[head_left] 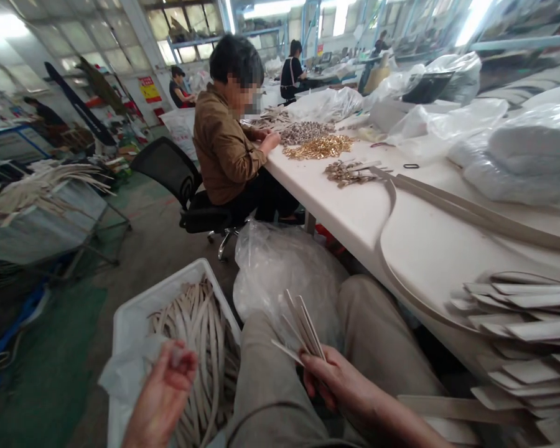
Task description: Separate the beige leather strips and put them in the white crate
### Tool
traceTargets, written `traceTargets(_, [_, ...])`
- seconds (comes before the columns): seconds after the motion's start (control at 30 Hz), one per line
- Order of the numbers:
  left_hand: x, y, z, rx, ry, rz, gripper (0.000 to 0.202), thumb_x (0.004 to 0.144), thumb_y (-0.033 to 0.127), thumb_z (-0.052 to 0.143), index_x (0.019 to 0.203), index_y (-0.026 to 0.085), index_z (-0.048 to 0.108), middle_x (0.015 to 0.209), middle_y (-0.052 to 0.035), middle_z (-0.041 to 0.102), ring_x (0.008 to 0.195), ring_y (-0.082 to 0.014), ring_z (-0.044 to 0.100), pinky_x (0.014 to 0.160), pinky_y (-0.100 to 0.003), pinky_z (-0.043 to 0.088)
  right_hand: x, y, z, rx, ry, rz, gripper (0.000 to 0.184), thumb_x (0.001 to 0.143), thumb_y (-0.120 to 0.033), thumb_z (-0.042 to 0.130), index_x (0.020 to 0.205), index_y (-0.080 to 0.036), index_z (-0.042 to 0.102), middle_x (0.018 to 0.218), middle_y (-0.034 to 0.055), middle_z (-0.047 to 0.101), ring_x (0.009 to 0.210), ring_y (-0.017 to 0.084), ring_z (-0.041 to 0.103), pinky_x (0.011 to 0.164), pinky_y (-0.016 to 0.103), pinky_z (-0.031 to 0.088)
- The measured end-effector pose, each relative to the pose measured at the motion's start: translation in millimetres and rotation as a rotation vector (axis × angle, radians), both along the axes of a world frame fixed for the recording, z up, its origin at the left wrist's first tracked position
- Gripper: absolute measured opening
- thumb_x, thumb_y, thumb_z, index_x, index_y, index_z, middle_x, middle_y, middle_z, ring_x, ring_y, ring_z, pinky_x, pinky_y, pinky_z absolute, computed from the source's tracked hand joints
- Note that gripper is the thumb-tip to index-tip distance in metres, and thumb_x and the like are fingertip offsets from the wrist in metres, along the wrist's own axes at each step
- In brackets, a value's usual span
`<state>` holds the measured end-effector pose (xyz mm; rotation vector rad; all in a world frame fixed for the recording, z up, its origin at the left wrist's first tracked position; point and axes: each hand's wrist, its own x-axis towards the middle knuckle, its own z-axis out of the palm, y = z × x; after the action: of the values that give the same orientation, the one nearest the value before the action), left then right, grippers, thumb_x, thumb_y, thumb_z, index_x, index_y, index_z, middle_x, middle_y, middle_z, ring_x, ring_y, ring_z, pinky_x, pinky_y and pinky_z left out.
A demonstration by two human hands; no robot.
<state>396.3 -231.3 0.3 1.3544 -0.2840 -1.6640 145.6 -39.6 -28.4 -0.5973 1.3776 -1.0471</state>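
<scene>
My right hand (pixel 331 376) is closed around a small bunch of flat beige strips (pixel 304 326). Their ends fan upward above my lap, one pointing off to the left. My left hand (pixel 163 389) is raised over the near side of a white plastic bin (pixel 115 336), its fingers loosely curled and somewhat blurred, with nothing visible in them. Inside the bin lies a heap of long beige straps (pixel 203 330), next to a thin white plastic liner (pixel 128 373) beside my left hand.
A white table (pixel 350 218) on the right bears stacked strips (pixel 532 348), a long strap (pixel 471 211), gold metal pieces (pixel 322 147) and plastic bags (pixel 527 155). A clear bag (pixel 284 261) stands before my knees. A seated person (pixel 228 143) works at the table's far side.
</scene>
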Motion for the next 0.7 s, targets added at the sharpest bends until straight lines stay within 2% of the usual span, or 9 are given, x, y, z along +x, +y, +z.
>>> traceTargets(0.1, [-39,41,-23.9,0.208,0.131,-0.022,0.026,0.101,0.007,0.043,0.087,0.015,0.063,0.073,0.0002,0.072,0.057,-0.01,0.069,0.057,-0.023,0.062,1,-2,-4.9,0.033,0.053,0.064,0.044,0.087,-0.062,0.052,0.074,-0.019,0.053,0.053,-0.0039,0.054,0.034,0.005,0.031,0.036,0.021,0.019])
traceTargets(0.23, [-62,69,-33.5,0.306,0.235,0.005,0.023,0.101,0.011,0.05,0.082,0.014,0.063,0.069,-0.0009,0.072,0.056,-0.0101,0.068,0.056,-0.022,0.061,4,-5,-4.0,0.111,0.117,0.104,0.039,0.077,-0.059,0.061,0.076,-0.022,0.05,0.051,-0.0067,0.051,0.034,0.005,0.029,0.034,0.02,0.019])
traceTargets(0.33, [-65,77,-34.5,0.325,0.249,0.004,0.021,0.1,0.009,0.052,0.082,0.014,0.063,0.07,-0.0023,0.073,0.059,-0.0112,0.071,0.057,-0.022,0.061,8,-7,3.8,0.089,0.209,0.119,0.032,0.076,-0.052,0.062,0.074,-0.022,0.052,0.051,-0.0058,0.05,0.039,0.008,0.033,0.036,0.021,0.025])
traceTargets(0.43, [-65,80,-36.9,0.327,0.251,-0.033,0.017,0.1,0.012,0.054,0.086,0.013,0.064,0.074,-0.0042,0.074,0.062,-0.013,0.073,0.057,-0.023,0.062,12,-8,7.7,0.013,0.285,0.135,0.024,0.078,-0.04,0.063,0.069,-0.021,0.052,0.054,-0.0044,0.05,0.05,0.011,0.043,0.048,0.022,0.035])
traceTargets(0.6, [-67,85,-38.1,0.32,0.258,-0.082,0.013,0.097,0.014,0.06,0.087,0.012,0.067,0.077,-0.0056,0.076,0.063,-0.0144,0.074,0.057,-0.023,0.062,15,-7,-3.6,0.037,0.305,0.203,0.015,0.082,-0.033,0.06,0.074,-0.022,0.053,0.056,-0.0048,0.052,0.048,0.011,0.046,0.045,0.021,0.034])
traceTargets(0.7, [-68,88,-36.4,0.316,0.268,-0.115,0.017,0.098,0.015,0.058,0.084,0.012,0.067,0.074,-0.0059,0.076,0.061,-0.0142,0.073,0.056,-0.023,0.061,16,-9,-9.3,0.025,0.296,0.224,0.012,0.083,-0.031,0.059,0.076,-0.021,0.054,0.058,-0.0041,0.055,0.05,0.012,0.049,0.048,0.021,0.038])
